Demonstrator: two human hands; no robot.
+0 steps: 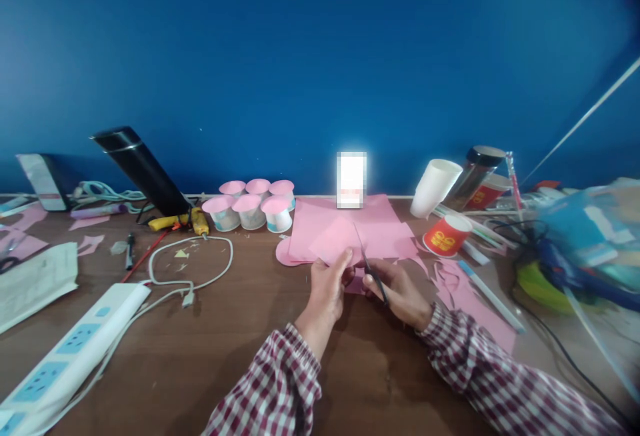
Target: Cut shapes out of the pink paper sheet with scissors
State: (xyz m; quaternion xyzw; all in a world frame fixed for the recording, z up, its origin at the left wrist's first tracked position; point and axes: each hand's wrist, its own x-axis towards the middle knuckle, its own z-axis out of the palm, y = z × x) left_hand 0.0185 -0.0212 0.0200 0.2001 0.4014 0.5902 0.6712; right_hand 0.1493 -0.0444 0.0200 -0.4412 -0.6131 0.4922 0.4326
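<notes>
My left hand (329, 288) pinches a small piece of pink paper (333, 237) between thumb and fingers. To its right, my right hand (400, 293) is closed round the dark handles of a pair of scissors (374, 276). The scissor blades point up and away, along the right edge of the held paper; whether they are cutting into it I cannot tell. Larger pink sheets (310, 213) lie on the table behind both hands. Pink offcuts (480, 309) are to the right of my right hand.
Several paper cups with pink tops (250, 213) stand at the back left. A red cup (447, 235) and white cups (434, 186) are on the right. Left are a black bottle (145, 169), a yellow glue gun (200, 221), a cable (233, 249) and a power strip (75, 349).
</notes>
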